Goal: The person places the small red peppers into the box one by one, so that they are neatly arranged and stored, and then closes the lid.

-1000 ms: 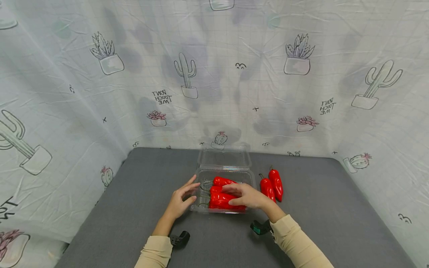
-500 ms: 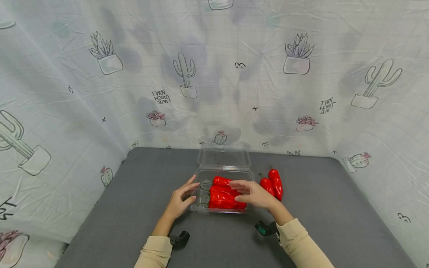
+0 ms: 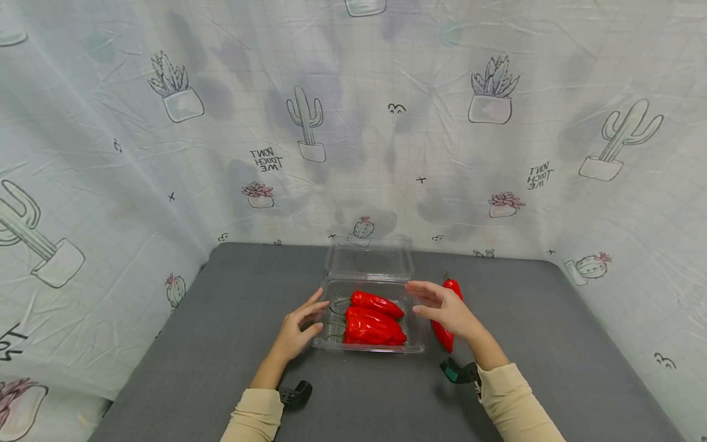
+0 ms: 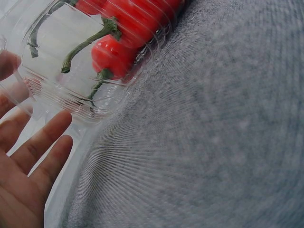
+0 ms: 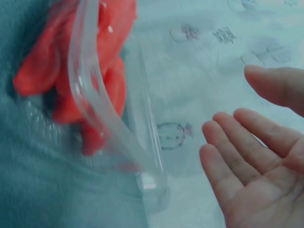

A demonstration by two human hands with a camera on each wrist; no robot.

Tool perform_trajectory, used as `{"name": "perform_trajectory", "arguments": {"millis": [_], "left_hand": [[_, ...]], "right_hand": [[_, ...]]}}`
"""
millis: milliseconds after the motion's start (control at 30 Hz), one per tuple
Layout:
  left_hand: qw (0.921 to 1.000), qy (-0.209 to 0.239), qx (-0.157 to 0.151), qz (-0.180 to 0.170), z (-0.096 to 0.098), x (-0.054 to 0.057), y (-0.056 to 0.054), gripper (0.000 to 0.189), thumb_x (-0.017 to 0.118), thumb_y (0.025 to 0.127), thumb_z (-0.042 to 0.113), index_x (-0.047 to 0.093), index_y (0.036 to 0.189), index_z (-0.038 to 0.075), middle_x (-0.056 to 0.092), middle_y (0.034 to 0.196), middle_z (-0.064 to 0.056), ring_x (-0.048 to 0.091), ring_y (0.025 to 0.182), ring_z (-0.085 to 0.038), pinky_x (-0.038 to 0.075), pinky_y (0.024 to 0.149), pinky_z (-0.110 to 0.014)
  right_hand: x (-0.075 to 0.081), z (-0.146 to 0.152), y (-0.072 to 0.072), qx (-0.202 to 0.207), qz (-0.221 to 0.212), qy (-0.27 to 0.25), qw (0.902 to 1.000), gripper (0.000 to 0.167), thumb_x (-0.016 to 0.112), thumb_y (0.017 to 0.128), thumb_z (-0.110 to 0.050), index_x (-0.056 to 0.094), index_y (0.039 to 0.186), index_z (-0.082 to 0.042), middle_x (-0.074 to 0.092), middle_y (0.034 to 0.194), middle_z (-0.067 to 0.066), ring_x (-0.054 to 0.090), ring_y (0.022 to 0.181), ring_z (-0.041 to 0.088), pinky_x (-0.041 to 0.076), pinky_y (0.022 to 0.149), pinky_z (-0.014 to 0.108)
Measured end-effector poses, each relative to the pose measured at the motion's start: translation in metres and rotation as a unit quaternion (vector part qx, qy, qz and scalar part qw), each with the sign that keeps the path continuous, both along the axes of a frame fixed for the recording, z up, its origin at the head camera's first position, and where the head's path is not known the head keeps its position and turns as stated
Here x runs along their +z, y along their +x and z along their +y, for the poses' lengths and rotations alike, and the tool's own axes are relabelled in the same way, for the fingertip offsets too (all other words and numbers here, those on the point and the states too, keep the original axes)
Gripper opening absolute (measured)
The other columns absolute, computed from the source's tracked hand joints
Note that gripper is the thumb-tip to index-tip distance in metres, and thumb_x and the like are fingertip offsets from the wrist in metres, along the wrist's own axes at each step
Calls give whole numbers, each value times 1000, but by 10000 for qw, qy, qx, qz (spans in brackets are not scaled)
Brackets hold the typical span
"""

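Observation:
Several glossy red peppers (image 3: 377, 328) with green stems lie side by side in a clear plastic clamshell box (image 3: 338, 291), stems toward its left side. At that left wall is my left hand (image 3: 295, 334), fingers loosely spread; in the left wrist view its fingertips (image 4: 61, 121) are close to the box rim, and actual contact is hard to tell. Nothing is in my right hand (image 3: 448, 312), which hovers by the box's right rim with relaxed fingers. It partly covers two loose red peppers, a nearer one (image 3: 443, 337) and a farther one (image 3: 452, 285), on the table.
The clear lid (image 3: 369, 261) lies folded back behind the box. Grey cloth covers the table (image 3: 265, 276). A white curtain (image 3: 359, 135) printed with potted cacti hangs behind and at both sides. Black straps with small devices are on both wrists.
My right hand has drawn off the peppers in the box and moved right, over the box's right rim toward the loose peppers. The left hand has stayed put.

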State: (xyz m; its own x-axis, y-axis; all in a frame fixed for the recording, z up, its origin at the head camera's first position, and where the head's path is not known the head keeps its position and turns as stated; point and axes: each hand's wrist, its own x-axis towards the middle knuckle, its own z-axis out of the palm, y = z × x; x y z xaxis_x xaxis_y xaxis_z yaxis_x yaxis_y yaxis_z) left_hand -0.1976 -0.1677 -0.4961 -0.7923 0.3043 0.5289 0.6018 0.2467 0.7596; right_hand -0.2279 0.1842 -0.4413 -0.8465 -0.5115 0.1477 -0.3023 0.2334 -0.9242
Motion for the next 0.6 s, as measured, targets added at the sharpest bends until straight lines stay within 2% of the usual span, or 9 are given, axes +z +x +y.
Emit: {"name": "perform_trajectory", "arguments": {"millis": [67,200,267,467,533,600], "left_hand": [[10000,-12,-9,5,0,0,0,40,61,79,-16,55,119,-17,37,137,-41,62,103,-41,54,83,-46],[10000,-29,-8,-1,0,1,0,40,60,80,-16,55,119,-18,37,137,-40,60,101,-48,54,84,-46],[10000,-27,6,-4,0,1,0,40,60,80,-16,55,119,-18,37,138,-40,60,101,-48,54,83,-47],[10000,-12,28,2,0,1,0,39,61,80,-16,55,118,-18,38,137,-40,63,106,-31,54,83,-48],[10000,-16,22,10,0,1,0,39,61,79,-16,55,118,-19,38,137,-40,63,106,-29,53,83,-48],[10000,-29,30,11,0,2,1,39,61,80,-16,55,118,-19,38,137,-40,63,106,-31,53,83,-49]], "right_hand": [[0,6,0,-210,132,-160,9996,50,62,91,-9,45,137,2,46,139,27,48,126,37,47,92,16],[-2,18,0,-754,555,-415,9947,47,60,91,-5,46,134,6,47,134,32,53,122,19,45,93,12],[-4,24,-1,-1034,665,-444,9914,46,61,91,-6,47,133,6,51,133,26,54,120,10,44,93,11],[-17,47,-3,-1647,424,-453,9844,49,60,92,-11,44,136,5,55,130,2,54,116,3,43,91,7],[-22,53,-3,-1826,281,-503,9815,50,59,93,-12,42,137,6,55,131,5,53,115,1,43,90,7],[-27,59,-2,-1998,203,-512,9783,52,59,93,-12,41,138,6,55,130,0,53,114,-2,44,88,7]]}}
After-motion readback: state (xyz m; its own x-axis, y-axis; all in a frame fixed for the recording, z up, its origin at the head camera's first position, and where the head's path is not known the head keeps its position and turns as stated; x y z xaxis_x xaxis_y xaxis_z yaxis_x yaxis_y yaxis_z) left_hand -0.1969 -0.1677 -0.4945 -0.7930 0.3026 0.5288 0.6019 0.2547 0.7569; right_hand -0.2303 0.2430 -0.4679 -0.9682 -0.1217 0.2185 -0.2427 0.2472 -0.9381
